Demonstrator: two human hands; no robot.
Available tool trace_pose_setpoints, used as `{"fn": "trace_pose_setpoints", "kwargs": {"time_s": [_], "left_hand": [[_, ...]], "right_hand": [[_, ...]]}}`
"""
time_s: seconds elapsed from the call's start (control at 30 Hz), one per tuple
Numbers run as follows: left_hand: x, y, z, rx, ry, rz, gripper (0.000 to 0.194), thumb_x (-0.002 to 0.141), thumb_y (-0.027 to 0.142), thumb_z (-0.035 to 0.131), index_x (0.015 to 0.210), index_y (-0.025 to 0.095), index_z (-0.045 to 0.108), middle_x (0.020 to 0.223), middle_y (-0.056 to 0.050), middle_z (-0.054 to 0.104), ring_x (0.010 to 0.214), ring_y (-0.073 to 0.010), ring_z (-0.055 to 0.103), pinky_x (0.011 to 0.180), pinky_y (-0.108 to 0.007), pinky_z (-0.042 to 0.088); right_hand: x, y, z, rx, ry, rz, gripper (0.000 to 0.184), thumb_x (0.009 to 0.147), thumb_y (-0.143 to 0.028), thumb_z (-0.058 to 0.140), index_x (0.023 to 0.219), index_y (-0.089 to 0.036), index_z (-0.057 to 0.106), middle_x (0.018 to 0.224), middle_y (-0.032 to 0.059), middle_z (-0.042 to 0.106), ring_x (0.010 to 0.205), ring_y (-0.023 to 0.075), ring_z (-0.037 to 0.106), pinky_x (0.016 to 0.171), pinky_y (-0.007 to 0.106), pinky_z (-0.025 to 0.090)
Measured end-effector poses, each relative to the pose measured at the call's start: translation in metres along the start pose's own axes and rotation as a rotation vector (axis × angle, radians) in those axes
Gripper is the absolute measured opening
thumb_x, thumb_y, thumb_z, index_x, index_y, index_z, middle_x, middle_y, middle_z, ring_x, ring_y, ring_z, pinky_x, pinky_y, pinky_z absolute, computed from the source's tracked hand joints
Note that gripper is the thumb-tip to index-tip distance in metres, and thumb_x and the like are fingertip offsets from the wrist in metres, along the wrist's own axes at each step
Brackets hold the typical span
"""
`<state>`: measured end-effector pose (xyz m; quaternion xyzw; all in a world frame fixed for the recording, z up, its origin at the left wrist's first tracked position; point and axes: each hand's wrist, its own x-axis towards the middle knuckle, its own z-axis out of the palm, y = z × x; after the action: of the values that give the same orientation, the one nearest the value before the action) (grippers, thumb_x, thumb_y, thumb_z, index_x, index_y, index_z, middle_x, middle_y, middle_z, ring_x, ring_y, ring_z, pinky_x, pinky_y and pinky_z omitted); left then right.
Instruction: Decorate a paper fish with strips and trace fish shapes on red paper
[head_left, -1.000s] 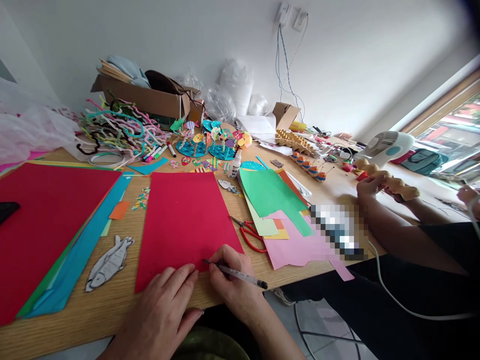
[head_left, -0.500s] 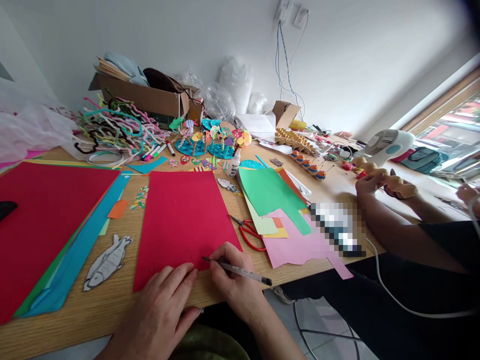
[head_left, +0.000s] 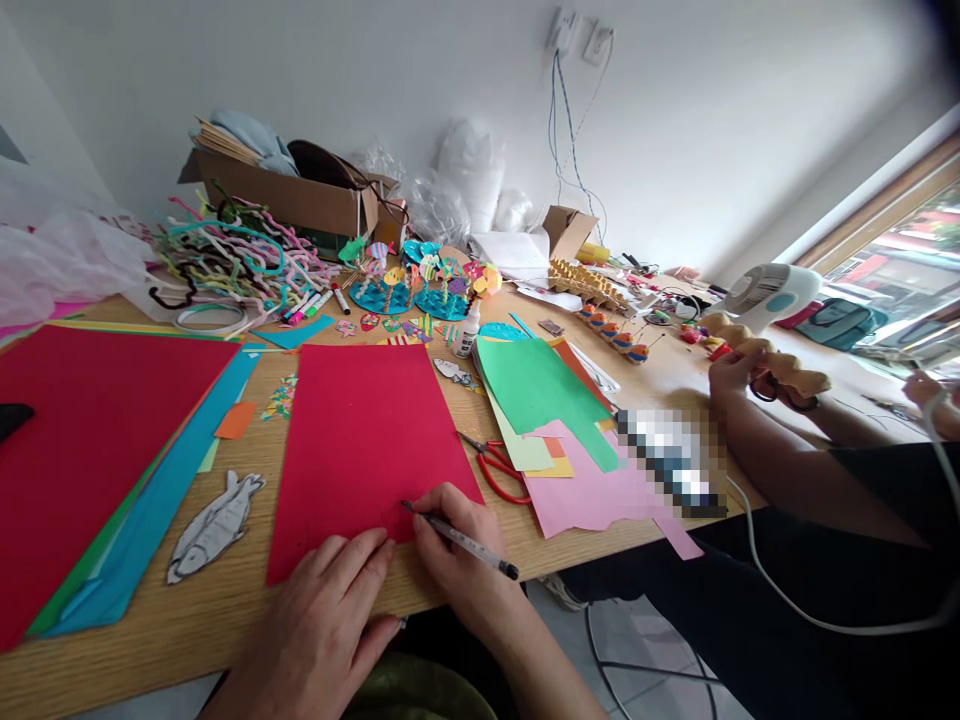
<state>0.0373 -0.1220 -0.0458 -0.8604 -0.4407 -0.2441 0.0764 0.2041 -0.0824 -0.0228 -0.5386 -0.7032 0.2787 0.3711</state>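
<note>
A red sheet of paper point(head_left: 367, 430) lies on the wooden table in front of me. My left hand point(head_left: 330, 590) rests flat on its lower edge, fingers stretched out. In my right hand point(head_left: 457, 550) is a pen point(head_left: 472, 545), its tip on or just above the lower right part of the red sheet. Faint marks show near the sheet's bottom edge. To the left lies a grey-and-white paper fish cutout point(head_left: 216, 525). Red-handled scissors point(head_left: 501, 470) sit just right of the sheet, partly beside a green sheet point(head_left: 536, 385).
A stack of coloured paper point(head_left: 97, 430) covers the left side. Pipe cleaners point(head_left: 232, 260), paper fish models point(head_left: 420, 280) and a glue bottle point(head_left: 468, 330) stand farther back. At right, a co-worker's hand point(head_left: 731, 375) holds a bumpy tan strip point(head_left: 787, 370) near a white fan point(head_left: 772, 295).
My right hand and the pen have shifted slightly left and up, and the pen's back end has swung left. My left hand stays about where it was.
</note>
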Motion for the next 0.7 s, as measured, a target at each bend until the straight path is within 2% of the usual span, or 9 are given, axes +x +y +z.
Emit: {"fn": "trace_pose_setpoints", "kwargs": {"time_s": [0.27,0.7], "left_hand": [[-0.0017,0.0009,0.0031,-0.009,-0.008,-0.005,0.030,0.088,0.026,0.045,0.113,0.012,0.055,0.106,-0.008,0.063,0.088,-0.0226,0.057,0.077,-0.035,0.046],[-0.0033,0.0001,0.0053,-0.016,-0.003,-0.018,0.033,0.090,0.032,0.044,0.115,0.014,0.053,0.107,-0.007,0.063,0.090,-0.0222,0.057,0.080,-0.034,0.045]], "right_hand": [[-0.0010,-0.0014,-0.0021,0.013,0.005,-0.014,0.009,0.072,-0.012,0.048,0.067,-0.018,0.052,0.054,-0.0052,0.048,0.048,0.0082,0.043,0.047,0.018,0.029],[-0.0039,-0.0031,-0.0077,0.091,-0.059,-0.020,0.010,0.068,-0.010,0.047,0.061,-0.017,0.048,0.049,-0.0059,0.042,0.046,0.0075,0.037,0.045,0.018,0.025]]}}
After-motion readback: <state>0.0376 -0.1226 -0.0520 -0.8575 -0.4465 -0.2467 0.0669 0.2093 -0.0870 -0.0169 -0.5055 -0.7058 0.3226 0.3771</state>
